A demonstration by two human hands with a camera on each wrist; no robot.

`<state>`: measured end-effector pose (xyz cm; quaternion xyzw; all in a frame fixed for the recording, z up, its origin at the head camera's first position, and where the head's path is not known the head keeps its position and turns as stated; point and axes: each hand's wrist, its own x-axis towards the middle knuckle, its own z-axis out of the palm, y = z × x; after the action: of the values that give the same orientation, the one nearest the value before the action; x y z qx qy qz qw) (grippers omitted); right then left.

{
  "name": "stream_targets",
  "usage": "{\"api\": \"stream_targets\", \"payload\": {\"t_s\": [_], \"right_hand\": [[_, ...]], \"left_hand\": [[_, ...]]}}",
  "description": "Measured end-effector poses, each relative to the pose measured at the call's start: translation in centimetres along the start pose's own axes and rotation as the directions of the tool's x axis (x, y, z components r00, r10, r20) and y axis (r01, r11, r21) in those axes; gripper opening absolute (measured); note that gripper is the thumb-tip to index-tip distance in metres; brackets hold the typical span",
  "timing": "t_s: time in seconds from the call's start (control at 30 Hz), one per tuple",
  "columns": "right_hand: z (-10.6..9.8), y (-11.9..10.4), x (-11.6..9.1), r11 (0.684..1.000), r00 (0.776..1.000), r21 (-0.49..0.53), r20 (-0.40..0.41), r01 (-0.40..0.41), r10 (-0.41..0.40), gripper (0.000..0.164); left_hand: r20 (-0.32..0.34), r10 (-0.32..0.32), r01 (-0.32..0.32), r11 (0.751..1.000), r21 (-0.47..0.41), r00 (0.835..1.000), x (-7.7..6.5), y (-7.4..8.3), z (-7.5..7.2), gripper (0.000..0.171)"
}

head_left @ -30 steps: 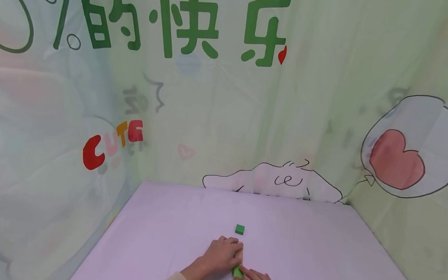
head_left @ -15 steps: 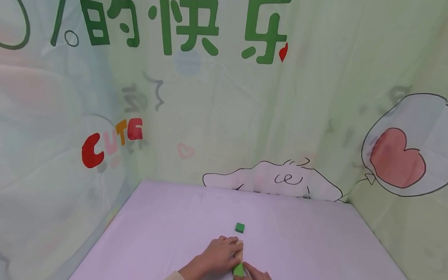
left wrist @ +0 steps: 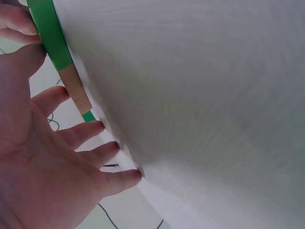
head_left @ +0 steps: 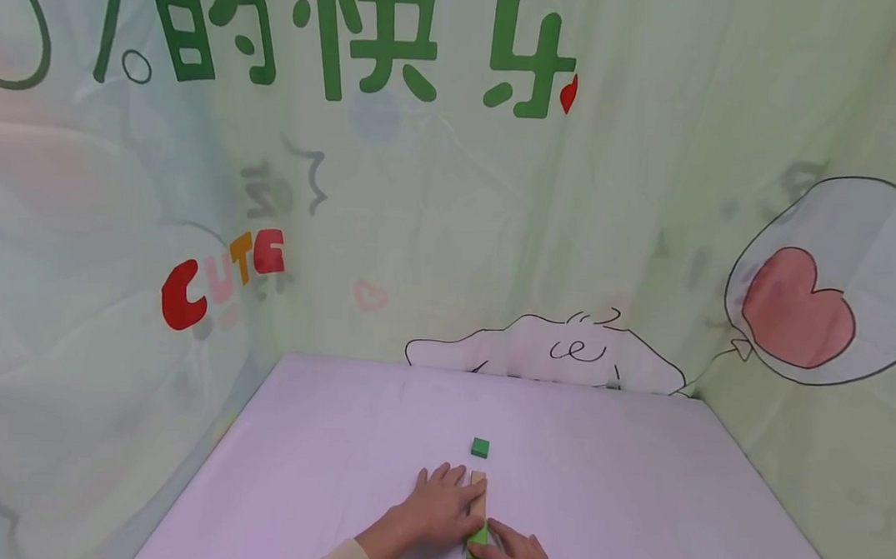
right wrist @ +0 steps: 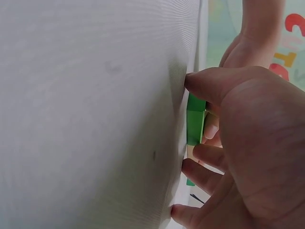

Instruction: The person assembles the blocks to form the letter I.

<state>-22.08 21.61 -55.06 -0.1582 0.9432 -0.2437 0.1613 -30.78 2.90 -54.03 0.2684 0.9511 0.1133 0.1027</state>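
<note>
Lilac tabletop [head_left: 336, 441] — small green block [head_left: 481, 448], tan block [head_left: 477, 506], longer green block [left wrist: 51, 36]

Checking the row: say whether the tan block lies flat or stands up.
Lying flat: the head view shows the tan block stretched lengthwise along the purple table.

Blocks partly concealed at the grip.
Left hand [head_left: 441, 508] and right hand [head_left: 520, 556] each cover part of the green block [head_left: 481, 535]; just beyond, the left masks part of the wooden block [head_left: 477, 506]. The head view's lower edge crops the right.

The near block [head_left: 482, 534] is green, the middle block [head_left: 479, 505] tan.
</note>
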Motion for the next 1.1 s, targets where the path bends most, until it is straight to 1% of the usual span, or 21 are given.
{"api": "stream_targets", "payload": {"t_s": [0.1,0.2,0.33,0.5,0.67,0.9,1.1], "right_hand": [[0.08,0.15,-0.02,1.0,1.0,0.01,-0.008,0.008,-0.008,0.066],[0.11,0.31,-0.11,0.999,0.999,-0.01,-0.017,0.033,-0.033,0.067],[0.01,0.28,-0.22,0.998,0.998,-0.03,-0.017,0.055,-0.056,0.069],[-0.06,0.09,-0.29,0.998,0.998,-0.036,-0.018,0.058,-0.059,0.07],[-0.08,0.24,-0.38,0.997,0.998,-0.036,-0.024,0.062,-0.063,0.07],[-0.03,0.7,-0.32,0.996,0.996,-0.027,-0.04,0.081,-0.082,0.052],[0.04,0.82,-0.38,0.996,0.995,0.028,-0.051,0.086,-0.084,0.052]], "left_hand": [[0.02,-0.014,0.014,1.0,-0.023,1.0,-0.04,-0.07,-0.03,0.059],[0.031,-0.02,0.021,0.999,-0.034,0.999,-0.12,-0.16,0.06,0.062],[0.026,-0.024,0.025,0.999,-0.027,0.999,-0.27,-0.21,0.16,0.065],[0.015,-0.032,0.032,0.999,-0.025,0.999,-0.68,-0.05,-0.23,0.065],[0.018,-0.026,0.027,0.999,-0.025,0.999,-0.91,0.05,-0.31,0.065],[0.032,-0.039,0.039,0.999,-0.018,0.999,-0.47,-0.02,-0.27,0.064],[0.042,-0.039,0.039,0.999,-0.008,0.998,-0.33,-0.13,-0.29,0.064]]}}
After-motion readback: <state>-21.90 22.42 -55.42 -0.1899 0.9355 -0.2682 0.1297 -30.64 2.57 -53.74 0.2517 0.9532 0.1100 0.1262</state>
